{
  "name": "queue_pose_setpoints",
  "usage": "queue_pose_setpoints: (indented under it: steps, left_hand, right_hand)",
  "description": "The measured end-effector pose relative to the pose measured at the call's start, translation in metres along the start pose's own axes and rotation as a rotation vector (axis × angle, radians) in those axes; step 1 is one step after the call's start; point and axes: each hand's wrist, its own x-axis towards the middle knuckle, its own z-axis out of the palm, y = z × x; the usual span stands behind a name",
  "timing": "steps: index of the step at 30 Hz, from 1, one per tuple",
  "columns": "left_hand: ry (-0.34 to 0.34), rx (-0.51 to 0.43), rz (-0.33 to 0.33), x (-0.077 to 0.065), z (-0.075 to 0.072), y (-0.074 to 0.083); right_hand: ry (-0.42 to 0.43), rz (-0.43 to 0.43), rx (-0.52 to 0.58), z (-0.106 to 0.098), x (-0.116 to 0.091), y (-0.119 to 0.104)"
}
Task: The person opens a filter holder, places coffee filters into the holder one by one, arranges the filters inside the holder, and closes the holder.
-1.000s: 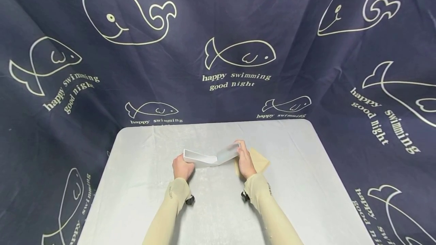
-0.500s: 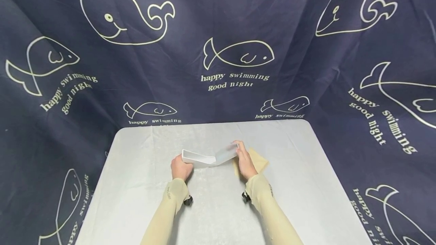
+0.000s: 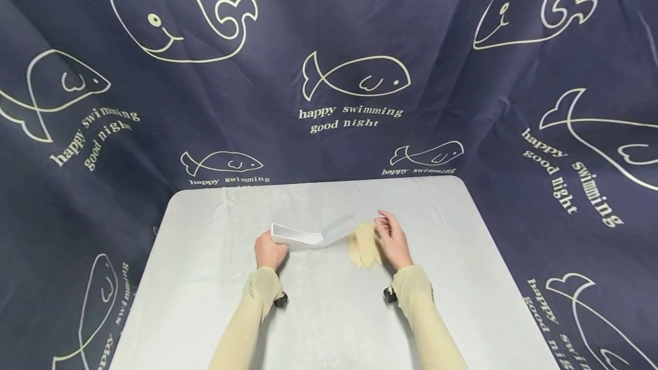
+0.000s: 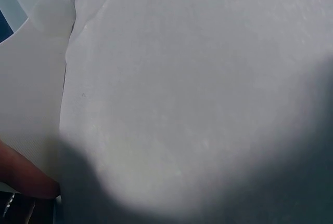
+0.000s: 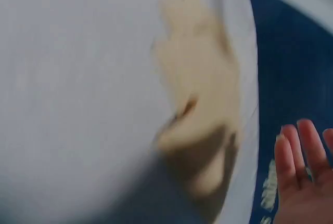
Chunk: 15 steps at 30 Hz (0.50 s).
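Observation:
My left hand (image 3: 269, 251) grips the left end of a white shallow box (image 3: 303, 238), whose frosted, see-through lid (image 3: 340, 229) leans up at its right side. In the left wrist view, a finger (image 4: 26, 174) lies against the white wall of the box (image 4: 31, 89). My right hand (image 3: 394, 241) is off the box, its fingers loose and holding nothing. Just left of it, a rumpled beige cloth (image 3: 366, 247) lies on the table. The right wrist view shows the same cloth (image 5: 200, 83) blurred, with spread fingers at the lower right.
A pale grey sheet covers the table (image 3: 329, 324), which has rounded far corners. Dark blue curtains (image 3: 277, 107) with white fish and whale prints hang behind it and on both sides. A small black device (image 3: 390, 294) sits at each wrist.
My right hand has let go of the lid and moved right, uncovering more of the beige cloth, which now looks more rumpled. My left hand still holds the box. The head view has shifted slightly.

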Motion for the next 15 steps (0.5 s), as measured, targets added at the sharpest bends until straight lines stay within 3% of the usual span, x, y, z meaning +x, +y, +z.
queue_pose_setpoints:
  steps: [7,11,15]
  left_hand:
    - [0.006,0.006,0.0,0.0,-0.001,0.0]
    - [-0.011,0.001,-0.002,0.0,0.0,0.001]
    - [-0.004,0.001,-0.001,0.0,-0.001,0.002]
  right_hand:
    - [0.14,0.061,-0.302,-0.029,0.003,0.032]
    - [0.134,0.069,-0.462,-0.037,0.001,0.042]
    - [0.086,0.071,-0.527,-0.039,0.003,0.046]
